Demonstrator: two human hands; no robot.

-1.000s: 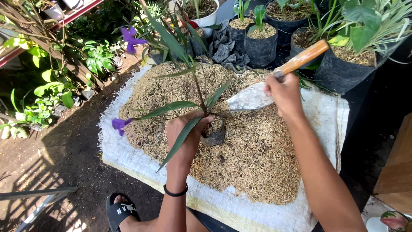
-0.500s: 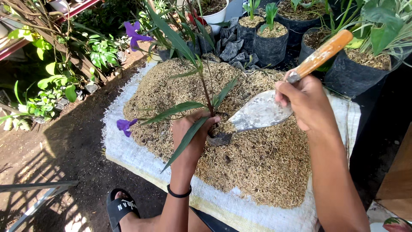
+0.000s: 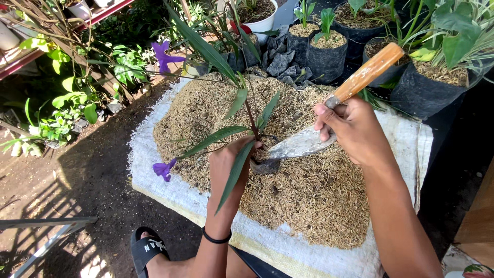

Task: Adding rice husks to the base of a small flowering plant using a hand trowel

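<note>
Your left hand [image 3: 229, 167] wraps the small black pot [image 3: 265, 164] of a thin-stemmed plant [image 3: 252, 116] with long strap leaves, set in the middle of a heap of dry, straw-coloured husks [image 3: 309, 190]. Your right hand [image 3: 352, 128] is closed on a trowel [image 3: 329, 113] just below its smooth wooden handle; the dull, pointed metal blade lies tilted, its tip at the pot's rim. The heap rests on a coarse white woven sack [image 3: 175, 193] over dark soil. A purple flower [image 3: 163, 169] hangs just left of your wrist. Black grow bags [image 3: 422, 92] filled with husk stand behind, beside grey stones [image 3: 280, 64]
</note>
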